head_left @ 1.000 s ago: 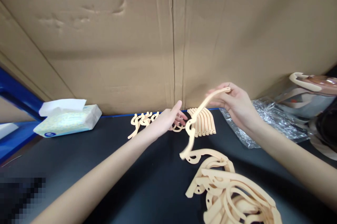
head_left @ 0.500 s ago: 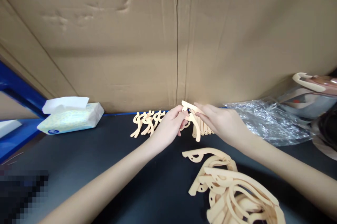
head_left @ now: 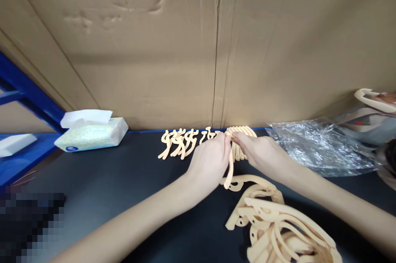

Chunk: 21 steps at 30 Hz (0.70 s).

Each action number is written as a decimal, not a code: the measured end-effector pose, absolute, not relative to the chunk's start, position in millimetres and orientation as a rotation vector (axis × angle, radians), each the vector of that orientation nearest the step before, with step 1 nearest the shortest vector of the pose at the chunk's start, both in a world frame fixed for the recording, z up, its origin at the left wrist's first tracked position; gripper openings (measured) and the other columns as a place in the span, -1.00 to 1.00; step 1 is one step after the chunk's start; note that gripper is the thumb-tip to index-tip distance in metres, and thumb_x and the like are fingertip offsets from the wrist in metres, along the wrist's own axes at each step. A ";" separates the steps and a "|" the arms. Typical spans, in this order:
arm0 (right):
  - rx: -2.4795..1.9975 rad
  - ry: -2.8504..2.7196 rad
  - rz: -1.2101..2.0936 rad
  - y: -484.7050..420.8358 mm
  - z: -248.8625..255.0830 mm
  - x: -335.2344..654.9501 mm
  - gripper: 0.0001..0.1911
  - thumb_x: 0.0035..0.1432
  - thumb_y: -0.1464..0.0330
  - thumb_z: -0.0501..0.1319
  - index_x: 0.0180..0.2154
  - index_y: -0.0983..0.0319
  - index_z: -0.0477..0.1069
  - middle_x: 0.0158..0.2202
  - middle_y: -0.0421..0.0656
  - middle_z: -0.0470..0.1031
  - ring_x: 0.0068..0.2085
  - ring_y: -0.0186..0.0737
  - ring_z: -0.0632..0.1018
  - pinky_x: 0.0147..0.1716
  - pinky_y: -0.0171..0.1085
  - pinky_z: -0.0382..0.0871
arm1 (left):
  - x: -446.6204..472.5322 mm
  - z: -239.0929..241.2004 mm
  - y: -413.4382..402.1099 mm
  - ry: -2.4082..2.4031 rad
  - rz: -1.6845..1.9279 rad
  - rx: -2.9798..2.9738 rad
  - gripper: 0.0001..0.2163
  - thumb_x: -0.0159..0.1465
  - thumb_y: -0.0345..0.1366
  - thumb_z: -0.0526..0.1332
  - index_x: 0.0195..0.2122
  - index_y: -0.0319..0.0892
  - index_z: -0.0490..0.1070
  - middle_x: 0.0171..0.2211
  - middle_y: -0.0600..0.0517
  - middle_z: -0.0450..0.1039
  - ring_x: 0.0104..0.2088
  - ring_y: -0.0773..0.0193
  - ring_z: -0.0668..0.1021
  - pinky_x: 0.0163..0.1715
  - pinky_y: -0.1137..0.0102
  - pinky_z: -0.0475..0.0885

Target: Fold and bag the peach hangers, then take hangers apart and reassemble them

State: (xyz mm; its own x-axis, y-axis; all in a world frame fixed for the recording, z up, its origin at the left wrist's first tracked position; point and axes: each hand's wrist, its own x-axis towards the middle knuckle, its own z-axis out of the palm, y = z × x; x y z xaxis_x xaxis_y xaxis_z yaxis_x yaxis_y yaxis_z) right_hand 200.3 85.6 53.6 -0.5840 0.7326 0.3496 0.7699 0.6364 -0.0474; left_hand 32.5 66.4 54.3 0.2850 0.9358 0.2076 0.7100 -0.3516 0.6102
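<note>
My left hand (head_left: 209, 161) and my right hand (head_left: 258, 151) meet over the dark table (head_left: 123, 189), both pinching one curved cream rubber strip (head_left: 229, 168) that hangs down between them. Just behind the hands lies a neat fan of the same strips (head_left: 244, 133). To its left sits a row of small hook-shaped cream pieces (head_left: 181, 141). A loose pile of curved strips (head_left: 278, 226) lies near me at the lower right.
A tall cardboard wall (head_left: 198, 48) closes off the back of the table. A tissue pack (head_left: 91, 133) lies at the back left beside a blue rack (head_left: 21, 90). Crumpled clear plastic (head_left: 315, 147) and a pot-like item (head_left: 374, 110) are on the right.
My right hand came down from holding the strip high, and both hands closed together on it. They now sit lower, with the strip dangling between them. The view shifted slightly right.
</note>
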 end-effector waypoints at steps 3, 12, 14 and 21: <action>-1.256 -2.256 0.543 95.2 60.4 205.2 -0.74 0.24 0.42 -0.08 -0.43 0.20 0.29 -0.69 -0.28 0.36 -0.66 -0.33 0.41 -0.59 -0.35 0.25 | 39.6 55.2 57.6 1.567 0.633 2.321 -0.73 0.39 -0.22 -0.13 -0.27 -0.20 0.31 -0.40 -0.08 0.43 -0.36 0.11 0.50 -0.38 0.34 0.31; -1.383 -1.918 0.218 128.3 56.6 276.3 -0.69 0.24 0.16 0.07 -0.13 0.21 0.37 -0.35 -0.13 0.50 -0.32 -0.18 0.54 -0.35 -0.22 0.40 | -63.2 85.9 134.3 1.940 0.328 2.249 -0.71 0.32 -0.08 0.01 -0.37 -0.14 0.37 -0.46 0.01 0.49 -0.40 0.15 0.53 -0.48 0.41 0.23; -1.398 -1.974 0.085 124.3 52.3 282.4 -0.74 0.23 0.18 0.09 -0.18 0.21 0.37 -0.27 -0.09 0.54 -0.25 -0.12 0.56 -0.30 -0.18 0.41 | -82.0 75.8 144.2 2.014 0.301 2.207 -0.75 0.27 -0.08 0.07 -0.37 -0.13 0.39 -0.40 0.00 0.52 -0.36 0.14 0.54 -0.46 0.42 0.24; -1.313 -2.285 -0.403 112.4 28.3 289.5 -0.78 0.26 0.37 0.01 -0.15 0.24 0.37 -0.15 -0.03 0.54 -0.16 -0.07 0.57 -0.27 -0.15 0.46 | -68.8 57.6 123.9 2.164 0.412 2.330 -0.82 0.28 -0.22 0.07 -0.16 -0.18 0.32 -0.10 -0.15 0.44 -0.08 0.02 0.47 -0.31 0.35 0.31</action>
